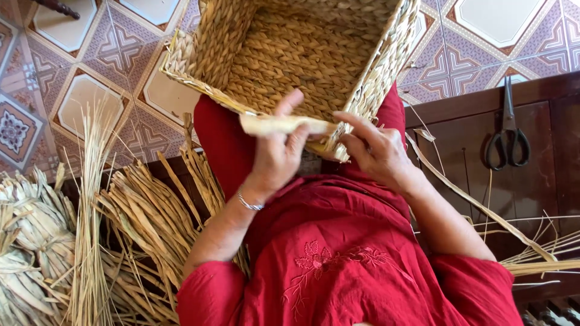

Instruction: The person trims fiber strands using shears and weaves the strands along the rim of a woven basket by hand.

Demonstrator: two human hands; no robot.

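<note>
Basket [290,54] at 12 o'clock, tilted on the lap, opening facing the camera. Left hand [275,154] pinches a flat straw strip [284,125] against the near rim. Right hand [377,148] fingers curled on the rim corner just beside it, gripping the weave. Straw bundles [139,223] at 8 o'clock. Scissors [507,130] at 3 o'clock on the dark wooden bench [538,193].

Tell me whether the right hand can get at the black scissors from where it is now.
Probably yes. The scissors lie in the open on the dark wooden surface on the right hand's side, nothing covering them. But that hand is busy at the woven basket's rim and would have to let go.
</note>
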